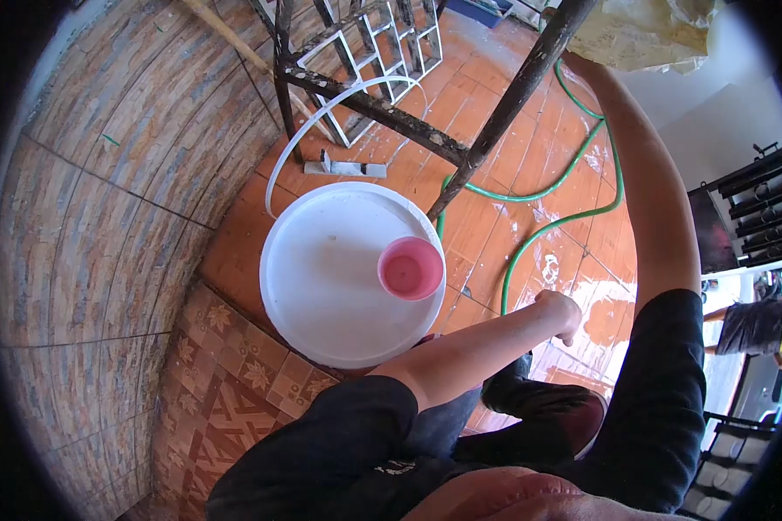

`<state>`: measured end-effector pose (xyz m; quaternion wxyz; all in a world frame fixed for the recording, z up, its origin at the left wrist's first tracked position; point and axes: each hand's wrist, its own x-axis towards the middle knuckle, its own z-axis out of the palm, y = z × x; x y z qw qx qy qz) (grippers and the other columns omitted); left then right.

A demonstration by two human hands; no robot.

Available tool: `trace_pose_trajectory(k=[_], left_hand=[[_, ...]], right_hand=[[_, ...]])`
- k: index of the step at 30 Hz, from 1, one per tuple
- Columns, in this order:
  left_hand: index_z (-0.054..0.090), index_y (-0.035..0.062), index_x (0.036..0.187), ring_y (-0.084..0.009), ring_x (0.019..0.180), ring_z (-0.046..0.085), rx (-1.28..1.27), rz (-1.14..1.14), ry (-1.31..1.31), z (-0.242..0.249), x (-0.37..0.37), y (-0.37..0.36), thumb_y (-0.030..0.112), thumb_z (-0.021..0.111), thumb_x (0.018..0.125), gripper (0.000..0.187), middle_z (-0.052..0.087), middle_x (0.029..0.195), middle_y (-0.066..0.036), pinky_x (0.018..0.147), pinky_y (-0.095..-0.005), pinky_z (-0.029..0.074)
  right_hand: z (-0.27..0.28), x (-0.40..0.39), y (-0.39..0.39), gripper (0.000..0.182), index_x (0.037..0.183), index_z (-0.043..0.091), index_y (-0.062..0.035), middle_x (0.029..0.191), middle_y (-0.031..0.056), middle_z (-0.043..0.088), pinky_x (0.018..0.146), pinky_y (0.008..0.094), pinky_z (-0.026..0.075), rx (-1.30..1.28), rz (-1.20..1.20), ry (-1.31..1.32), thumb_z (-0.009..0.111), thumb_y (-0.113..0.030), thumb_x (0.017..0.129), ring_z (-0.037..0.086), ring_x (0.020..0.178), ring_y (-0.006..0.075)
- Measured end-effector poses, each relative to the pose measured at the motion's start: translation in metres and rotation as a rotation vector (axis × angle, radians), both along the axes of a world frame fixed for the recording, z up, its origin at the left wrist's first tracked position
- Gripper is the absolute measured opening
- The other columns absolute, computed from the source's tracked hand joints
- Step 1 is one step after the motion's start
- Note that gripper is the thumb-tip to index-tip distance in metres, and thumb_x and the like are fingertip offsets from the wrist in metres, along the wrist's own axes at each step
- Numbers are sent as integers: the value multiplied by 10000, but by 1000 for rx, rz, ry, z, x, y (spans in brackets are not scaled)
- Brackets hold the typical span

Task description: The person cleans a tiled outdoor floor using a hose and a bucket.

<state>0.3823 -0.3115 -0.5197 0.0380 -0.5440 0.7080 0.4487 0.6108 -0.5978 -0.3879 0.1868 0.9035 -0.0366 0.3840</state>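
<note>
White bucket, pink cup inside, beside scaffold

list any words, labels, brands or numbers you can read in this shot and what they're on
No text can be read here.
White bucket: no label or print shows.
Pink cup in it: plain.
Dark shorts: a small pale mark, too small and blurred to read.
Green hose, metal frame, tiled wall: no writing.
</note>
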Motion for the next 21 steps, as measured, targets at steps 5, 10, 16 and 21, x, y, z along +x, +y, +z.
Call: trace_pose_trajectory(k=[5, 10, 16, 21], left_hand=[[621, 109, 1219, -277, 1067, 615, -39, -12, -8, -5, -4, -2, 457, 669, 826, 527, 639, 1180, -53, 900, -514, 463], [619, 105, 1221, -277, 1068, 614, -48, -10, -2, -3, -5, -2, 464, 669, 826, 536, 641, 1175, -57, 905, -509, 462], [611, 97, 1231, -275, 1074, 613, -39, -21, 4, -3, -6, -3, 471, 668, 827, 553, 638, 1186, -61, 919, -509, 454], [608, 91, 1238, -277, 1077, 613, -49, -21, 11, -7, -7, -3, 483, 660, 833, 565, 637, 1195, -66, 924, -500, 453]], right_hand=[[2, 0, 4, 291, 1111, 589, -82, 1029, 178, 620, 829, 488, 463, 15, 18, 22, 524, -173, 843, 578, 1004, 370], [0, 7, 13, 289, 1113, 589, -81, 1019, 183, 624, 823, 487, 468, 68, 52, 48, 519, -171, 848, 583, 998, 372], [-4, 21, 21, 287, 1115, 590, -79, 1007, 189, 628, 817, 486, 473, 157, 108, 94, 513, -168, 853, 589, 991, 375], [-5, 26, 32, 285, 1116, 591, -77, 997, 194, 632, 812, 485, 477, 202, 136, 130, 508, -166, 858, 594, 986, 377]])
